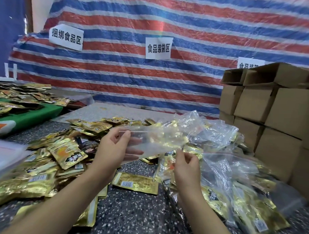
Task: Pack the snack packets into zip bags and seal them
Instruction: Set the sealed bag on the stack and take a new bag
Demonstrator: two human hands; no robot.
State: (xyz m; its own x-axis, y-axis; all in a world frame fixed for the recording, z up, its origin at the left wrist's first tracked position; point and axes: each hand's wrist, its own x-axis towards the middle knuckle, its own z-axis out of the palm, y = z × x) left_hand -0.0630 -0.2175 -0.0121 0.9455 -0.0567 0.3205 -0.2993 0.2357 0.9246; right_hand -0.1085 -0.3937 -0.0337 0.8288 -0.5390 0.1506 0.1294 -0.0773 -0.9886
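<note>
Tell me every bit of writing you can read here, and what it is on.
"捆绑食品区": left paper sign on the striped tarp.
"食品装袋区": middle paper sign.
Right paper sign: starts "食品装", the rest hidden by cardboard boxes.
Gold snack packets: print too blurred to read.

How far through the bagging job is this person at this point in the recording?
Partly done: filled zip bags of gold packets lie to the right, whether sealed is unclear. In hand: the left hand and right hand hold a clear zip bag in the air; it looks empty, though that is hard to tell. Left: a large heap of loose snack packets covers the table.
</note>
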